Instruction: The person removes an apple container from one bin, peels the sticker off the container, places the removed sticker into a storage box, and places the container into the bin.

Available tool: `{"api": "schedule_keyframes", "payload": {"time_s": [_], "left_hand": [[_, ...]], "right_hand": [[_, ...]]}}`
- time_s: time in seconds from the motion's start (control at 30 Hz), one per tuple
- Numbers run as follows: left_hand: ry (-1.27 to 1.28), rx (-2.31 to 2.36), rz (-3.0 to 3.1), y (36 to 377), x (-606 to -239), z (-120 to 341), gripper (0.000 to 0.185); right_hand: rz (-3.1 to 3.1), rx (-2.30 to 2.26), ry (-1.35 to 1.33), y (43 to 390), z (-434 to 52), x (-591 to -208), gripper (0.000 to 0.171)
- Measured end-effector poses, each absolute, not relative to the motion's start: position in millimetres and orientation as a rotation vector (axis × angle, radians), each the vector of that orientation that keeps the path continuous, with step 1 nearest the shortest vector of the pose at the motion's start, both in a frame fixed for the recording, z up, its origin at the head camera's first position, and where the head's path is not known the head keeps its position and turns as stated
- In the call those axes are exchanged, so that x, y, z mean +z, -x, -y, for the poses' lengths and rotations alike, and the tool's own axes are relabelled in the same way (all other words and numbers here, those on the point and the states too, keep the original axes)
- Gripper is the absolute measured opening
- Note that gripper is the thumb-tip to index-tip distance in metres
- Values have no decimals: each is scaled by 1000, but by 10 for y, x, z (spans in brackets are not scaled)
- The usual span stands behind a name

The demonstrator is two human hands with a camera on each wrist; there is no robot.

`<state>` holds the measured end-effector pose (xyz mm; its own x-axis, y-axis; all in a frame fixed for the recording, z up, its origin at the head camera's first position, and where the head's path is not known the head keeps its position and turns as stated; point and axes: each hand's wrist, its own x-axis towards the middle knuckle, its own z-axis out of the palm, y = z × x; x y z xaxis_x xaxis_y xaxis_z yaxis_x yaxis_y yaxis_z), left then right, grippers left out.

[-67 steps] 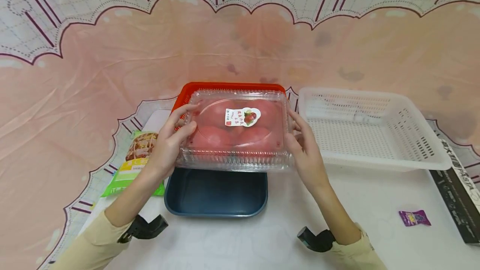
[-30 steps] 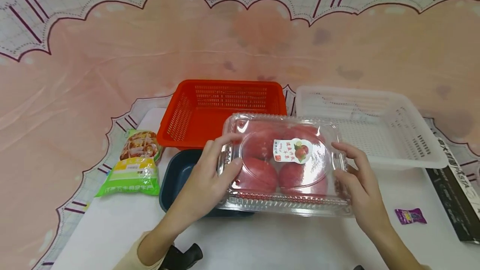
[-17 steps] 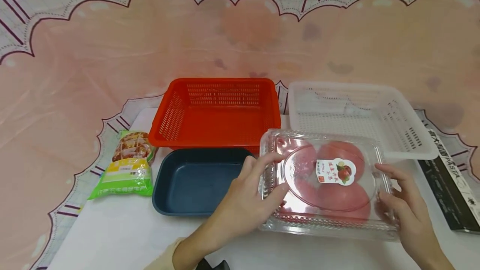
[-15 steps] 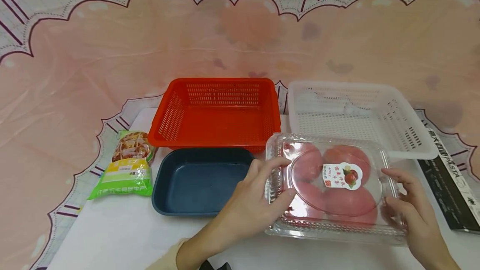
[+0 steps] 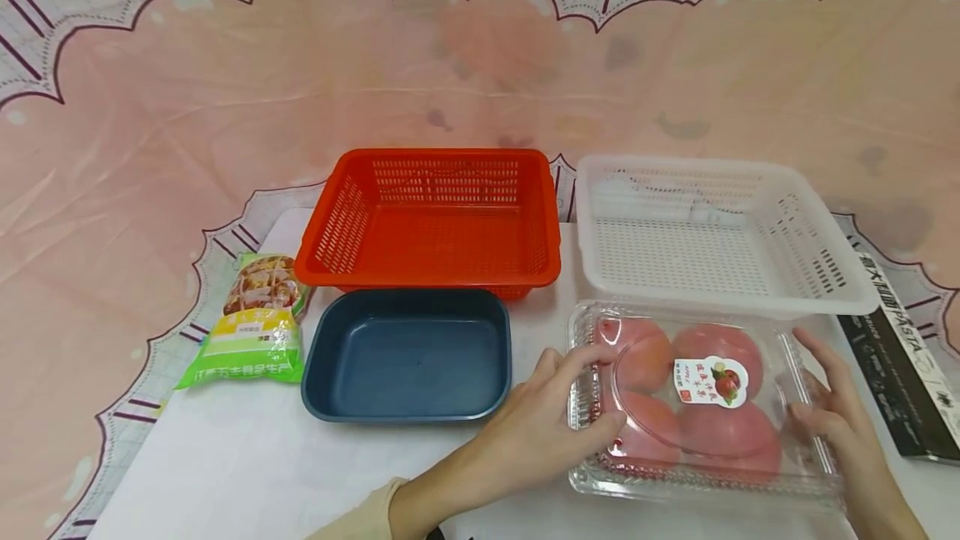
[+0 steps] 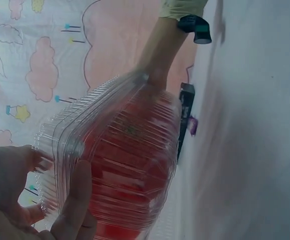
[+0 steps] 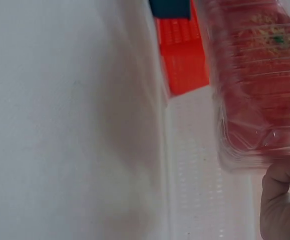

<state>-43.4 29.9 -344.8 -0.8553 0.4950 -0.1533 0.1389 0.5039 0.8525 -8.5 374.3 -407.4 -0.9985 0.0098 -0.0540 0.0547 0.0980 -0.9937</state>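
A clear plastic clamshell box [image 5: 705,402] of red apples, with a fruit sticker on its lid, lies low on the white table [image 5: 225,465], just in front of the white basket [image 5: 720,303]. My left hand [image 5: 611,386] grips its left edge, thumb over the lid. My right hand [image 5: 801,373] holds its right edge. In the left wrist view the box [image 6: 119,165] fills the middle, with my left fingers [image 6: 74,200] curled on its near rim. The right wrist view shows the box [image 7: 260,75] above one right-hand finger [image 7: 282,200].
A red slotted basket [image 5: 427,275] stands behind a dark blue tray [image 5: 408,357]. A green snack bag [image 5: 258,323] lies at the left. A black pasta box [image 5: 900,373] lies along the right table edge. A pink cloth hangs behind.
Both hands carried the apple box from over the red basket and blue tray to the right and down, to the table in front of the white basket.
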Motion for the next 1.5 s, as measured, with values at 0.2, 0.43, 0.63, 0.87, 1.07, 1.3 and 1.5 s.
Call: {"api": "schedule_keyframes", "payload": {"time_s": [0.2, 0.43, 0.63, 0.87, 1.07, 1.3, 1.5], "left_hand": [[-524, 1295, -2358, 474, -3547, -315, 50], [-552, 1276, -2357, 530, -3630, -320, 48], [-536, 1211, -2388, 594, -3727, -316, 47], [-521, 1128, -2381, 656, -3827, -289, 50], [-536, 1111, -2377, 684, -3842, -257, 51], [-534, 1116, -2392, 686, -3842, -224, 52], [-517, 1126, -2406, 685, -3861, -210, 51]], "right_hand": [[-2212, -2253, -49, 192, -3715, -4156, 66], [-2184, -2239, -104, 172, -3722, -4199, 64], [-2341, -1986, -259, 204, -3662, -4281, 65], [-2374, -1960, -259, 233, -3569, -4328, 58], [-2578, -1713, -216, 308, -3545, -4312, 54], [-2512, -1877, 110, 471, -3523, -4281, 59], [-2406, -1963, 201, 638, -3429, -4203, 56]]}}
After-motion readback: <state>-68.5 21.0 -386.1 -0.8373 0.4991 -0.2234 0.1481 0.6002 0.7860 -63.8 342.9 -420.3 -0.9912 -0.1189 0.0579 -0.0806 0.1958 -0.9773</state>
